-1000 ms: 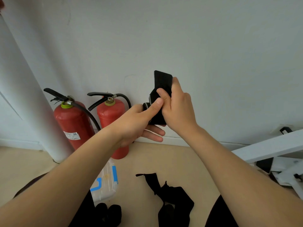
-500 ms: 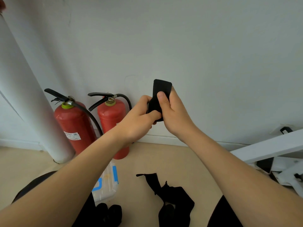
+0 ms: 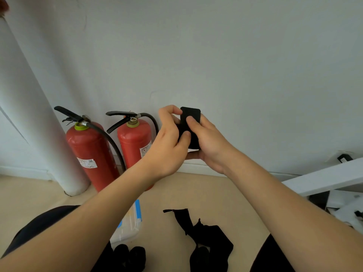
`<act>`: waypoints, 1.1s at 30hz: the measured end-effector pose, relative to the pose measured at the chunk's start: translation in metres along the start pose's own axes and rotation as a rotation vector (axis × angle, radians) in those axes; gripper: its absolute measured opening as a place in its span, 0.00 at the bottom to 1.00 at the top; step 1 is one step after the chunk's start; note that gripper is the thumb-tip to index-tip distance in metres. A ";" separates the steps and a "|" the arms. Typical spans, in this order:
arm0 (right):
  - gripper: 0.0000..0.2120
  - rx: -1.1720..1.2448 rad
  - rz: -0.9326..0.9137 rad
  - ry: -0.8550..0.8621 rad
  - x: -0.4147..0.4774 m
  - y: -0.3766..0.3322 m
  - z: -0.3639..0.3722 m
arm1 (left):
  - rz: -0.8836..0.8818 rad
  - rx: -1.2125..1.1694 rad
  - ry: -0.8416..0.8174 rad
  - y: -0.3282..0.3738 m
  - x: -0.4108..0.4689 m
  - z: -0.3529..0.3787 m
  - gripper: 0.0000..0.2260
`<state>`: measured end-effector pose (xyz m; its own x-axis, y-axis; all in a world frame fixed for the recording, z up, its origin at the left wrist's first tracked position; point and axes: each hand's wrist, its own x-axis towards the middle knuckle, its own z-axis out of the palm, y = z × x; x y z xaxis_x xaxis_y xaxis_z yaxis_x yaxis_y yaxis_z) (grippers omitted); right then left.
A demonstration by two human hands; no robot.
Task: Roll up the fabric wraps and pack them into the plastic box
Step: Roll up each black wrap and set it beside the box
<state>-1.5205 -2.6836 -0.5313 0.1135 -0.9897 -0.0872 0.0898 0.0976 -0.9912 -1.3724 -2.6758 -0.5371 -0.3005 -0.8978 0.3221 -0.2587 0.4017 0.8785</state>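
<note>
I see both hands raised before the wall, sharing one black wrap [image 3: 191,114] held well above the floor. The left hand [image 3: 169,142] curls its fingers over the wrap's left edge, thumb pressed on the front; the right hand [image 3: 208,142] grips it from the other side, thumb on the front, fingers behind. Below, the plastic box [image 3: 129,224] lies on the floor, partly hidden by the left forearm, with two rolled wraps [image 3: 129,256] just beside it and a loose heap of wraps [image 3: 208,236] further right. Two fire extinguishers [image 3: 92,152] stand against the wall.
</note>
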 end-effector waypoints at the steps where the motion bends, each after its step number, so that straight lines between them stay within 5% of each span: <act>1: 0.13 0.077 0.023 0.003 -0.001 0.000 0.001 | 0.028 0.031 -0.001 -0.001 0.000 0.000 0.19; 4: 0.10 0.112 -0.053 0.092 -0.001 -0.002 0.005 | -0.003 0.044 0.029 -0.002 0.002 0.001 0.27; 8: 0.03 -0.427 -0.450 0.266 0.000 0.001 0.005 | -0.260 -0.194 0.053 0.001 0.011 0.003 0.24; 11: 0.05 -0.583 -0.507 0.306 -0.003 0.005 0.005 | -0.309 -0.221 0.023 0.002 0.010 0.003 0.20; 15: 0.10 -0.555 -0.386 0.275 -0.003 0.005 -0.005 | -0.194 -0.105 0.031 -0.001 0.005 0.002 0.12; 22: 0.20 -0.149 0.026 0.018 -0.004 0.006 -0.014 | 0.066 0.153 0.005 0.000 -0.006 -0.002 0.07; 26: 0.29 -0.148 0.176 -0.072 -0.007 0.007 -0.015 | 0.019 0.070 -0.004 -0.003 -0.012 0.001 0.05; 33: 0.21 -0.747 -0.359 0.169 -0.026 0.012 -0.011 | -0.161 0.046 -0.221 -0.006 -0.027 -0.009 0.22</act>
<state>-1.5331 -2.6574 -0.5421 0.0485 -0.9557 0.2902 -0.5924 -0.2615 -0.7620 -1.3545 -2.6554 -0.5484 -0.4440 -0.8914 0.0905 -0.3592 0.2697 0.8935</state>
